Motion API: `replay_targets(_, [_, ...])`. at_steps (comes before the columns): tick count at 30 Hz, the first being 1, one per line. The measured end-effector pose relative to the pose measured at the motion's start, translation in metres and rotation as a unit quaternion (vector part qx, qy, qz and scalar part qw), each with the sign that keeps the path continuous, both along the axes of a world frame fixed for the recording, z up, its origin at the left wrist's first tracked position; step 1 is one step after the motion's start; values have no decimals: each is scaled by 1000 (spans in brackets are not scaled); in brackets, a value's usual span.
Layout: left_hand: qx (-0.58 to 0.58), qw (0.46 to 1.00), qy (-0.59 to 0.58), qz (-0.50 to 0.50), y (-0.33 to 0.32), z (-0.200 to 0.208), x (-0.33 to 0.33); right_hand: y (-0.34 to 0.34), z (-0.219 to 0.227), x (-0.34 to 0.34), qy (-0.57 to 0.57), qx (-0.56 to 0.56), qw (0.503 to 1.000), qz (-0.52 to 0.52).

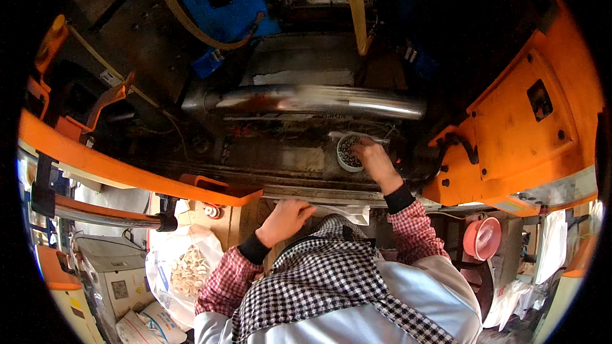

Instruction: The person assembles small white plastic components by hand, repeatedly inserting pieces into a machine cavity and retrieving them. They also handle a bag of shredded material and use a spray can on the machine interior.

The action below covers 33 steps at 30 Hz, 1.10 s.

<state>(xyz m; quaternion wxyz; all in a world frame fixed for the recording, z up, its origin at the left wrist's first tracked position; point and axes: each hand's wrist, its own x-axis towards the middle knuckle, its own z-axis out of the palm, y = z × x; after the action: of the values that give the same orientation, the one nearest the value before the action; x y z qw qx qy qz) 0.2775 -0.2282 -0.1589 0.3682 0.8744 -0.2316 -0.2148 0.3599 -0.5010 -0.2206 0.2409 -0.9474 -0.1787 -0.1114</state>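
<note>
My right hand (376,158) reaches into a white round bowl (341,158) on the dark machine ledge. Small dark and silvery pieces (349,146) fill the bowl; they look like metal parts. The fingers of that hand are bent together at the bowl's right side, and their tips are hidden among the pieces, so what they pinch cannot be made out. Nearer to my body, my left hand (285,222) hovers by the machine's front edge (319,196). Its fingers stretch to the right, and nothing shows in them.
A shiny metal bar (319,100) runs across beyond the bowl. Orange machine guards (140,169) flank both sides, the right one a large panel (526,114). A white bag of pale pieces (189,271) stands at lower left. At right is a pink bucket (481,239). Hoses (355,6) hang overhead.
</note>
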Motion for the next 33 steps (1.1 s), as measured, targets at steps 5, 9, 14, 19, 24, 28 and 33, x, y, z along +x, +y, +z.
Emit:
replay_targets(5, [-247,897,327,164,-45,-11,51,-4,9,-1,-33,97,995,8])
replay_targets(9, [-473,741,431,202,-77,-23,72,10,44,-13,7,194,979,59])
replay_targets(14, [-573,615,489,232,-90,-40,85,31,58,-23,-64,190,973,112])
replay_targets(19, [-578,613,475,256,-88,-17,80,28,61,-12,-53,285,954,69])
replay_targets(24, [-569,681,408,214,-74,5,77,32,81,-1,-32,333,941,45])
replay_targets(28, [-565,729,322,213,-56,17,71,49,87,23,37,439,897,33])
replay_targets(33, [-549,741,312,226,-31,25,66,77,118,82,134,637,758,40])
